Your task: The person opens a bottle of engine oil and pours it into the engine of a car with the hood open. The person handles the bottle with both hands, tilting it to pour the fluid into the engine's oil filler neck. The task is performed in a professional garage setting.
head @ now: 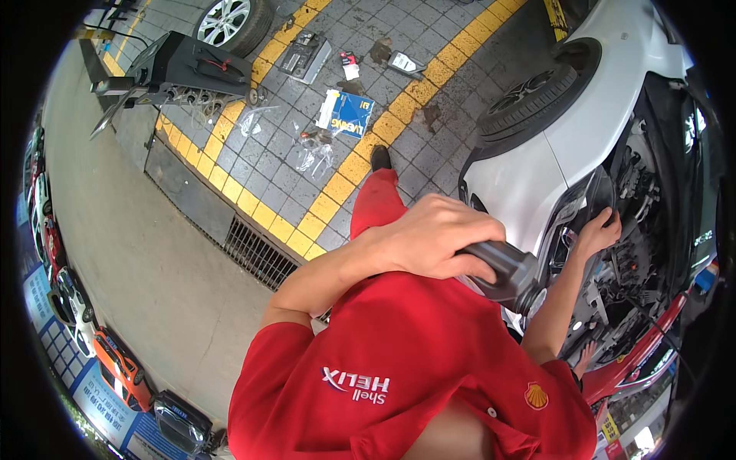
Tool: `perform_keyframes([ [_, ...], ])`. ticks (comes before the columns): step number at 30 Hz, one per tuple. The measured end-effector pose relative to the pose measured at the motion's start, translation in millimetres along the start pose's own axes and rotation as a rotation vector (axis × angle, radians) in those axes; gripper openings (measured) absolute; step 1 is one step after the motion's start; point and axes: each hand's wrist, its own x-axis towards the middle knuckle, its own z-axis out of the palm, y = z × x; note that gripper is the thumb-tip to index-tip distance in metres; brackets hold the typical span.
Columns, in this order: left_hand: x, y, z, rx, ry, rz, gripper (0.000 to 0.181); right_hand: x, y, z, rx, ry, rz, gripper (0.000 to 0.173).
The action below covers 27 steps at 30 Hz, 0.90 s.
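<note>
My left hand (445, 238) grips a dark grey plastic bottle (506, 273) in front of my red shirt. The bottle is tilted, its round mouth end towards the lower right. Reaching over the front of a white car (523, 187), my right hand (601, 230) has bent fingers beside a dark, partly see-through part (601, 192) near the headlamp. Whether those fingers hold it cannot be told. The open engine bay (629, 253) lies beyond this hand.
Another person's hand (585, 359) is at the engine bay's lower edge. On the tiled floor lie a car battery (302, 57), a blue and yellow box (348, 115), a grey bottle (405, 63) and plastic wrap (316, 158). A wheel (233, 26), a dark machine (195, 66) and a floor grate (259, 253) stand out leftward.
</note>
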Motion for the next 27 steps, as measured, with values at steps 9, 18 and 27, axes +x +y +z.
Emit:
perform_keyframes([
  [9, -6, -4, -94, 0.079, 0.098, 0.016, 0.054, 3, 4, 36, -0.330, 0.150, 0.021, 0.059],
  [18, 15, -20, -130, 0.179, 0.108, 0.077, 0.059, 5, -3, 38, -0.363, 0.207, 0.044, 0.051],
  [27, 43, -24, -141, 0.140, 0.031, 0.072, 0.057, 4, 2, 36, -0.381, 0.236, 0.005, 0.050],
])
